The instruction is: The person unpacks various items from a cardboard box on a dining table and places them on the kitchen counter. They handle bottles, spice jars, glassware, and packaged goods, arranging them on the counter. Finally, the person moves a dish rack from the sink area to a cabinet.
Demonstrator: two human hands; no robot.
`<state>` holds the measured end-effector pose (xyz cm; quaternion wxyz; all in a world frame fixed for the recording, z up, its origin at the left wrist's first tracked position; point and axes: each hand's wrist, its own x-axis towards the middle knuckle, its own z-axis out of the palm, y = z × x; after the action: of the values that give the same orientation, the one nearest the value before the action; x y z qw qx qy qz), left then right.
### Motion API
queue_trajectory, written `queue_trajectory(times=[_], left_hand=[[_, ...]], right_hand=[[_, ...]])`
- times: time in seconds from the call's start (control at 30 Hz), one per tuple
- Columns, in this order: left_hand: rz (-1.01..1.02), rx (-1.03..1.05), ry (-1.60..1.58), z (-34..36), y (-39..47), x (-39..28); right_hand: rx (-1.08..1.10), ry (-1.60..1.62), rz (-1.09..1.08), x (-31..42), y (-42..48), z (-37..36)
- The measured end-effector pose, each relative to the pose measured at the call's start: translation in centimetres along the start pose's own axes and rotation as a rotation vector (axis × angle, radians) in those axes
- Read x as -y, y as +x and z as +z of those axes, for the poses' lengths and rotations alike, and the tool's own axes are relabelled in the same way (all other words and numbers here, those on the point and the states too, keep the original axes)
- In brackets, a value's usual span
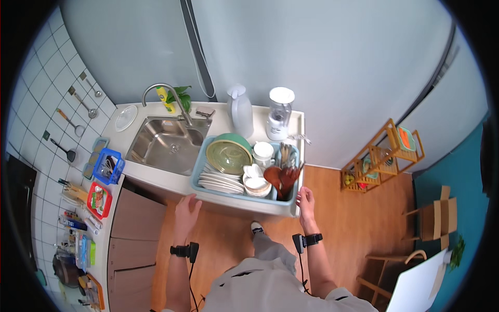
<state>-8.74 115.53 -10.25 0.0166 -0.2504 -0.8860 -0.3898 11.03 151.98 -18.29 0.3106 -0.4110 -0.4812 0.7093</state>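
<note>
A light-blue dish rack stands on the white counter before me. In it are white plates on edge, a green colander, stacked white cups, white bowls, metal cutlery and reddish-brown wooden utensils. My left hand is just off the counter's front edge, below the rack's left front corner, fingers apart and holding nothing. My right hand is by the counter's right end, fingers slightly bent and nothing in them. Whether its fingertips touch the edge I cannot tell.
Left of the rack is a steel sink with a curved faucet. Behind the rack stand a pale jug and a blender. Blue and red baskets line the left counter. A wooden shelf is at right.
</note>
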Motion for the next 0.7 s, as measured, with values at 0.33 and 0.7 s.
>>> queue_trajectory(times=[0.33,0.7], left_hand=[[-0.321,-0.170,0.088,6.0,10.8,7.8],[-0.446,-0.029,-0.366,9.4,16.4,10.8]], right_hand=[[0.054,-0.154,-0.179,-3.5,7.2,2.3],[0.126,-0.101,-0.099,-1.5,8.5,2.3]])
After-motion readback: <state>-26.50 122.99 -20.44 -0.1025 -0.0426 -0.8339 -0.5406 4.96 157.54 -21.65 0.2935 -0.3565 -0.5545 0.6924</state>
